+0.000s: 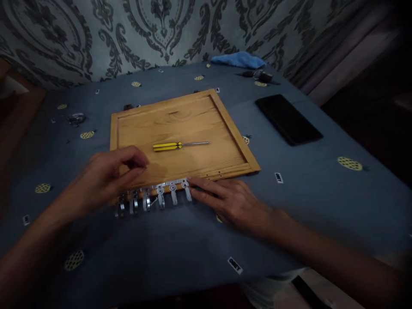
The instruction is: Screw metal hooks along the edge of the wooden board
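A framed wooden board lies on the table, and along its near edge sits a metal hook rail with several curved hooks hanging off the edge. My left hand is closed in a pinch just above the left part of the rail. A tiny thin piece like a screw shows at its fingertips. My right hand has its fingers pressed on the rail's right end, holding it against the board's edge. A yellow-handled screwdriver rests on the board's panel, apart from both hands.
A blue patterned cloth covers the table. To the right lies a black phone-like slab. At the back are a blue cloth and dark keys-like items. A small shiny metal thing lies left of the board.
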